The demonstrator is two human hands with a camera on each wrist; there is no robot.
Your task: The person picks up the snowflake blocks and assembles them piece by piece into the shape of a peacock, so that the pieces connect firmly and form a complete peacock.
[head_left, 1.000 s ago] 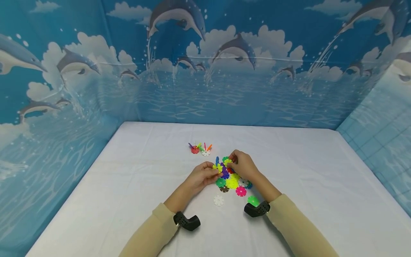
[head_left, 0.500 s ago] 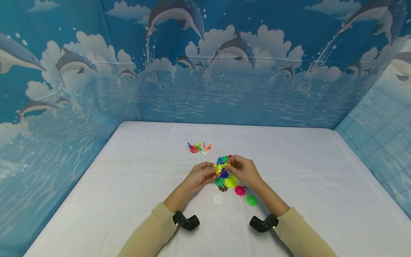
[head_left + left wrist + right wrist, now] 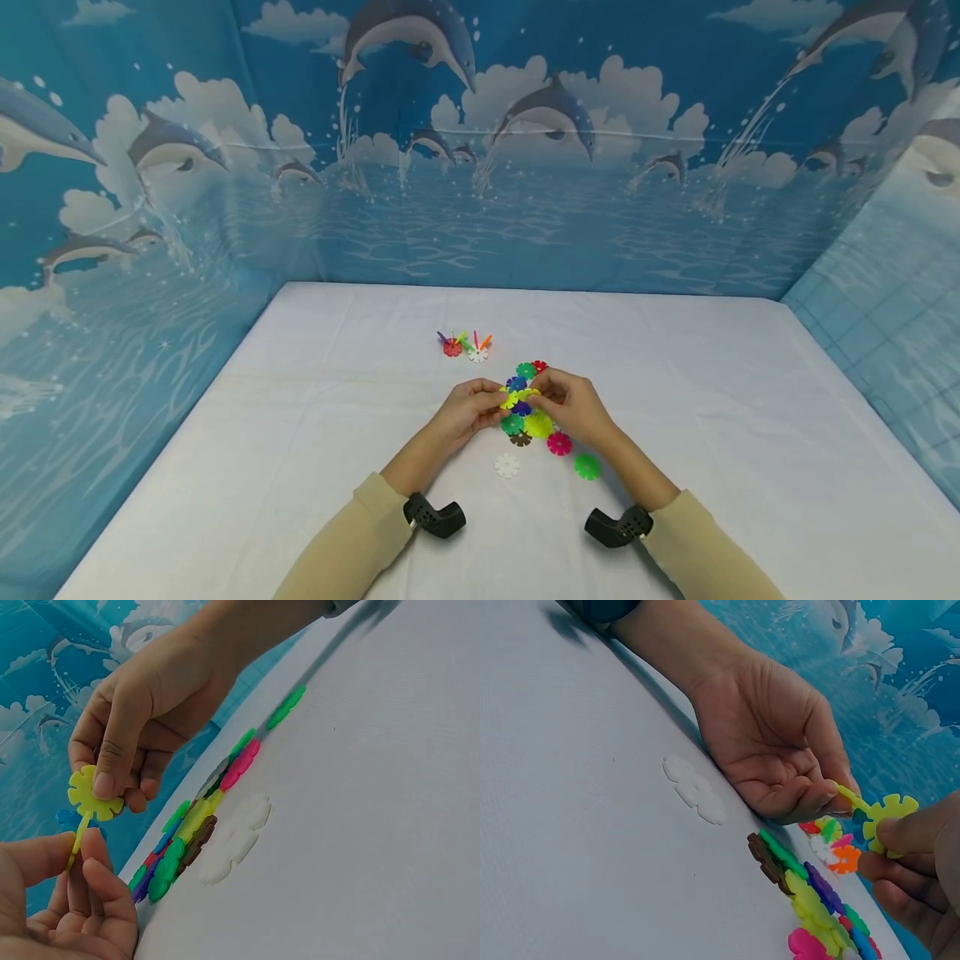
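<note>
My left hand [image 3: 474,410] pinches a yellow notched disc [image 3: 78,844] between thumb and finger. Behind it shows a blue notched disc [image 3: 67,819], seemingly joined to the yellow one. A second yellow notched disc [image 3: 91,795] is pinched by my right hand [image 3: 573,406]. The two yellow discs meet edge to edge, roughly crosswise; whether their slots are engaged I cannot tell. Below the hands lies a pile with a green disc [image 3: 512,424], a yellow disc [image 3: 537,426], a brown disc [image 3: 521,438] and a pink disc [image 3: 559,443]. The right hand hides part of it.
Two small joined clusters, one with a red disc [image 3: 452,347] and one with a white disc [image 3: 478,356], stand farther back. Nearer me lie white discs [image 3: 694,789] and a bright green disc [image 3: 587,467]. Dolphin-print curtains [image 3: 480,225] border the white table [image 3: 360,350].
My right hand has moved slightly down, bringing its yellow disc from apart to against the left hand's. The left hand has stayed nearly in place, its piece turned somewhat.
</note>
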